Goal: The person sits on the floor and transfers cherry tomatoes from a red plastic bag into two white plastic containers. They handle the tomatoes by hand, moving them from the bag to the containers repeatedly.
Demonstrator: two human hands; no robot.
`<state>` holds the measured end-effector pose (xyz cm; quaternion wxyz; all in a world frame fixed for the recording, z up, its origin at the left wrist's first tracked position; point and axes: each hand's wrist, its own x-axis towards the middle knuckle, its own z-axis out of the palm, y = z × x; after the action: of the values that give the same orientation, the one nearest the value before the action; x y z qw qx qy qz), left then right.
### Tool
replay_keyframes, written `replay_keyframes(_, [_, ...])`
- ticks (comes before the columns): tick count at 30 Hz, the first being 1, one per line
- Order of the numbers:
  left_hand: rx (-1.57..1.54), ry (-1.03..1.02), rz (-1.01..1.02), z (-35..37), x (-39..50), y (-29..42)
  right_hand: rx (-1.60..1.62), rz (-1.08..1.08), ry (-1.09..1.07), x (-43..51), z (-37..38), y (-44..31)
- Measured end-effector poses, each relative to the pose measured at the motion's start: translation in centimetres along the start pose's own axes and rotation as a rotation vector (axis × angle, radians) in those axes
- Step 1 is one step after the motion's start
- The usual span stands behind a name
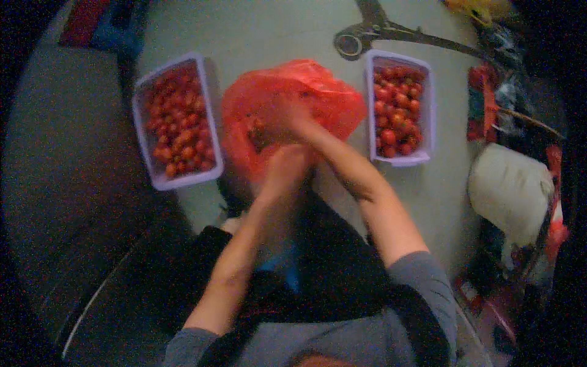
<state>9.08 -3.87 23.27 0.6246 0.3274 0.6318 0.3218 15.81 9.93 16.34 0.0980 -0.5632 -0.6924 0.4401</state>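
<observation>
A red plastic bag (pixel 339 108) lies spread wide on the floor before me, its mouth facing up. My left hand (pixel 291 165) is closed on the bag's near rim, fingers curled and blurred. Reaching into the mouth, my right hand (pixel 286 114) is smeared by motion, so its fingers and anything in them cannot be made out. Some small dark reddish pieces (pixel 257 130) show inside the bag beside it. To the left stands a pale lilac plastic tub (pixel 212 130) of small red tomatoes (pixel 181 119). A similar tub (pixel 432 110) with tomatoes (pixel 398 114) stands on the right.
A dark stand leg with a caster wheel (pixel 349 44) rests on the floor (pixel 275 27) beyond the right tub. Along the right side are a whitish bulging sack (pixel 511 192) and red plastic bags (pixel 481 103). A dark surface (pixel 69 137) borders the left.
</observation>
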Motion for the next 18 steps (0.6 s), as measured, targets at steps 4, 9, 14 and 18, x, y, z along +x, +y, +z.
replay_keyframes(4, [-0.205, 0.028, -0.072, -1.3, -0.9, 1.2, 0.348, 0.149, 0.024, 0.6, 0.5, -1.1])
replay_keyframes(9, [-0.749, 0.177, -0.296, -3.8, 0.9, -1.1, 0.434, -0.229, -0.007, -5.6, 1.3, -1.0])
replay_keyframes(14, [-0.419, 0.114, -0.091, -5.1, 0.3, -4.0, 0.341, -0.517, 0.092, -9.0, 2.2, -0.6])
replay_keyframes(18, [0.021, 0.108, 0.103, -5.6, -1.2, -3.4, 0.108, -0.575, -0.186, -8.8, 0.5, -1.0])
